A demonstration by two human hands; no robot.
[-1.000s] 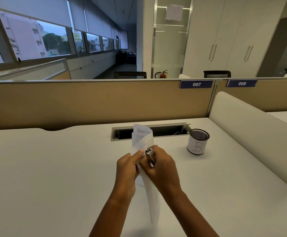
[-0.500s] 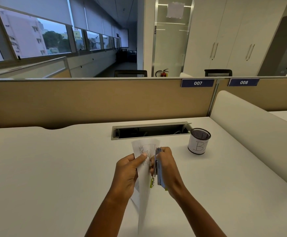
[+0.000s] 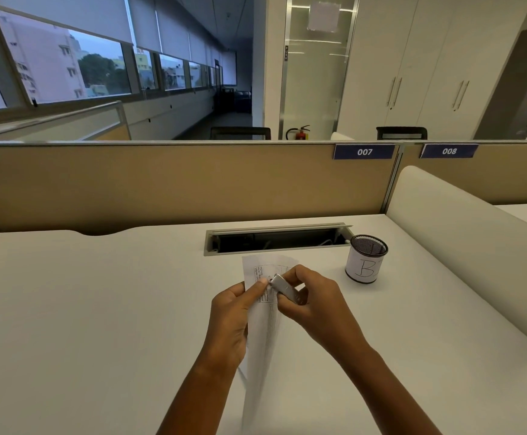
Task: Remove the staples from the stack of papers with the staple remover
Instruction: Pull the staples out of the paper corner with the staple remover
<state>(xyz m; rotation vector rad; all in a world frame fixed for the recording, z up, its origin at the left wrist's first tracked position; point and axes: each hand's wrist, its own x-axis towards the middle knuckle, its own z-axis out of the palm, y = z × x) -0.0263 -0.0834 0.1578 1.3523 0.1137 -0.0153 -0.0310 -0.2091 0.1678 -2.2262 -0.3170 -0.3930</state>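
In the head view, the papers [image 3: 265, 340] are held upright above the worktop [image 3: 99, 309], pinched near their top edge by the left hand [image 3: 230, 318], whose thumb is pressed onto the sheets. The remover [image 3: 287, 290] is gripped by the curled fingers of the right hand [image 3: 315, 306], its tip set against the papers just beside the left thumb. The staple itself is too small to be made out. A tear could be caused if the tool is pulled sideways while the sheets hang unsupported, and the thumb, being so close, could be nicked. Open worktop lies left and near; a cup [image 3: 365, 262] stands to the right, and a cable slot [image 3: 274, 240] lies just beyond the papers.
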